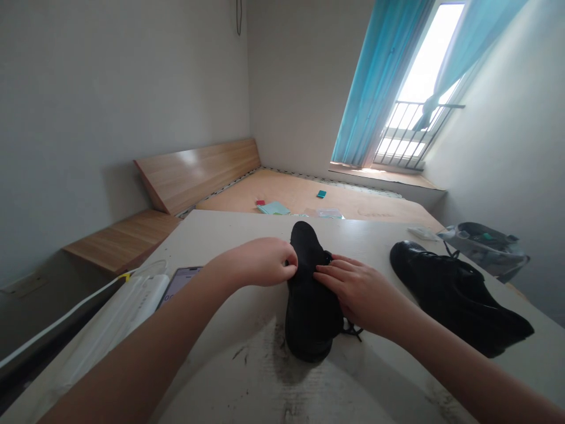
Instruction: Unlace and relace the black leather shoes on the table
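Note:
A black shoe (311,294) stands near the middle of the white table (247,365), its heel end toward me and dark smudges around it. My left hand (265,262) is closed at the shoe's left edge, fingers curled and thumb against them. On the other side, my right hand (353,285) lies with its fingers pressed together on the shoe's right side. Part of a black lace shows under that hand. A second black shoe (454,294) with laces rests on the table to the right.
At the left are a phone (179,282), a white power strip or box (136,306) and a white cable (66,321). A bag-lined bin (489,247) stands off the right edge. Behind is a wooden bed board (362,209) with small items.

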Demonstrator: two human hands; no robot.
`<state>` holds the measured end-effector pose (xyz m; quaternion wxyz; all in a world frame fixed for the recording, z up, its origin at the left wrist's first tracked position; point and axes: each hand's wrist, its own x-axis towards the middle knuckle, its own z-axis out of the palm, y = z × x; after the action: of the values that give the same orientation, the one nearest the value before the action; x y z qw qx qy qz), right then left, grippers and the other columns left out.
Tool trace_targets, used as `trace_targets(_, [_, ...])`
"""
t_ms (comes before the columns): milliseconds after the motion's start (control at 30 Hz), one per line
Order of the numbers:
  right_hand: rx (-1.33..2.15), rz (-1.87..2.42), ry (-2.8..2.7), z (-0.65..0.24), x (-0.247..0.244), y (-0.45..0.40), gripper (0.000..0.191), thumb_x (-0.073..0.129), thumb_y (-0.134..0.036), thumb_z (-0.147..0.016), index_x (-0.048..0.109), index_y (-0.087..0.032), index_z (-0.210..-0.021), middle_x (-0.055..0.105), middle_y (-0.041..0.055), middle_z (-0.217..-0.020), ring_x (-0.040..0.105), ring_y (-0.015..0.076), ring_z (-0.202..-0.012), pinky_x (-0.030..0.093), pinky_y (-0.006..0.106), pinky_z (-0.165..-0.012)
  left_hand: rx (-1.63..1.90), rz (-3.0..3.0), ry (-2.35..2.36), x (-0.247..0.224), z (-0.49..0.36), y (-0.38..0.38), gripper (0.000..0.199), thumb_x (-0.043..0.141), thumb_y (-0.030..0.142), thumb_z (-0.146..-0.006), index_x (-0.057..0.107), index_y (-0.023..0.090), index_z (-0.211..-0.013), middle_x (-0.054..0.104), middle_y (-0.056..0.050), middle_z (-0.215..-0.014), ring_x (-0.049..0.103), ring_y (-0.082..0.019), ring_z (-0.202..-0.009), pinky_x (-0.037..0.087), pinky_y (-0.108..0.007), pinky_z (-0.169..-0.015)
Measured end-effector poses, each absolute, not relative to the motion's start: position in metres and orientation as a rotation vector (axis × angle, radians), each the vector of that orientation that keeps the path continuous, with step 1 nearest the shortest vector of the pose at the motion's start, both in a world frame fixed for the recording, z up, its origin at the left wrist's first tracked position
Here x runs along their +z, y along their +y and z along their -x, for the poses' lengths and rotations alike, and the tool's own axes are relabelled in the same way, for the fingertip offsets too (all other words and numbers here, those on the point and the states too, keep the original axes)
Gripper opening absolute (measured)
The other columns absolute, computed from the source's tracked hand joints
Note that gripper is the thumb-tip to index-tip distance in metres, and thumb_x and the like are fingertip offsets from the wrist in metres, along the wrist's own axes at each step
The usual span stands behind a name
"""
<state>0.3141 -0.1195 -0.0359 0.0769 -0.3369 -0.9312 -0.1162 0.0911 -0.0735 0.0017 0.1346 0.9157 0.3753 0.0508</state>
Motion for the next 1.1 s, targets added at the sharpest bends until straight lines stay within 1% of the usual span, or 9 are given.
trace_targets(167, [-0.127,1.17,-2.765,-0.313,-0.029,-0.128,0.053,0.048,-0.006,-0.068,0.066,-0.015,-0.118,0.066,0.0086,-0.121,0.054,0.0271,-0.119,0.044,0.047,-0.103,0.212,-2.64,1.173,0.004,-0.097,-0.078,0.021,0.049,0.036,-0.086,0.061,0.02,-0.081,0.066,-0.002,-0.082,0.059,-0.018,-0.075,0.04,-0.028,-0.062])
trace_targets(300, [0.013,1.181,-2.666,-0.319,-0.02,-0.139,0.057,0.045,-0.012,-0.079,0.05,-0.023,-0.135,0.052,0.004,-0.139,0.041,0.0237,-0.133,0.04,0.046,-0.107,0.276,-2.689,1.147,-0.005,-0.104,-0.082,0.019,0.053,0.033,-0.085,0.063,0.021,-0.095,0.061,-0.006,-0.1,0.057,-0.022,-0.095,0.045,-0.034,-0.08])
trace_targets(433, [0.073,1.508,-2.444,-0.339,-0.029,-0.145,0.046,0.043,-0.031,-0.09,0.042,-0.024,-0.136,0.049,0.0089,-0.139,0.056,0.0264,-0.117,0.049,0.046,-0.094,0.151,-2.721,1.171,-0.012,-0.109,-0.086,0.028,0.056,0.037,-0.085,0.067,0.023,-0.107,0.054,-0.01,-0.119,0.049,-0.028,-0.113,0.04,-0.044,-0.098])
trace_targets(600, [0.387,1.931,-2.537,-0.364,-0.074,-0.149,0.071,0.063,-0.042,-0.081,0.033,-0.025,-0.143,0.034,0.0139,-0.149,0.061,0.0326,-0.109,0.05,0.047,-0.089,0.071,-2.716,1.171,-0.014,-0.111,-0.092,0.039,0.06,0.045,-0.082,0.063,0.022,-0.114,0.05,-0.011,-0.13,0.045,-0.031,-0.12,0.039,-0.047,-0.101])
trace_targets(733, [0.381,1.85,-2.53,-0.365,-0.103,-0.155,0.032,0.048,-0.036,-0.091,0.055,-0.019,-0.117,0.052,0.0155,-0.126,0.066,0.0267,-0.09,0.052,0.041,-0.078,0.056,-2.702,1.157,-0.014,-0.11,-0.093,0.05,0.061,0.053,-0.08,0.059,0.02,-0.117,0.049,-0.012,-0.131,0.044,-0.032,-0.12,0.039,-0.047,-0.101])
trace_targets(900, [0.51,1.668,-2.285,-0.366,-0.101,-0.148,0.032,0.04,-0.041,-0.092,0.06,-0.019,-0.101,0.065,0.0112,-0.091,0.063,0.0258,-0.081,0.05,0.038,-0.072,0.063,-2.698,1.145,-0.015,-0.111,-0.092,0.053,0.062,0.053,-0.078,0.058,0.019,-0.119,0.051,-0.011,-0.128,0.046,-0.03,-0.119,0.039,-0.045,-0.101])
trace_targets(967, [0.673,1.637,-2.012,-0.366,-0.081,-0.141,0.032,0.043,-0.046,-0.089,0.059,-0.019,-0.087,0.06,0.0058,-0.072,0.058,0.0205,-0.067,0.047,0.032,-0.062,0.066,-2.701,1.149,-0.015,-0.112,-0.091,0.053,0.063,0.053,-0.078,0.058,0.019,-0.118,0.05,-0.011,-0.128,0.046,-0.029,-0.119,0.039,-0.044,-0.102])
trace_targets(1033, [0.85,1.508,-1.714,-0.36,-0.049,-0.134,0.037,0.044,-0.047,-0.089,0.046,-0.02,-0.063,0.043,-0.0009,-0.056,0.042,0.0129,-0.051,0.037,0.025,-0.047,0.064,-2.703,1.159,-0.015,-0.112,-0.091,0.053,0.064,0.052,-0.077,0.058,0.018,-0.118,0.051,-0.011,-0.127,0.047,-0.029,-0.118,0.039,-0.044,-0.101])
trace_targets(1100, [0.999,1.292,-1.441,-0.347,-0.009,-0.131,0.035,0.044,-0.04,-0.088,0.035,-0.021,-0.06,0.03,-0.0043,-0.053,0.027,0.0104,-0.047,0.026,0.022,-0.041,0.066,-2.701,1.166,-0.016,-0.113,-0.091,0.054,0.064,0.052,-0.077,0.057,0.018,-0.118,0.051,-0.011,-0.127,0.047,-0.029,-0.117,0.04,-0.044,-0.101])
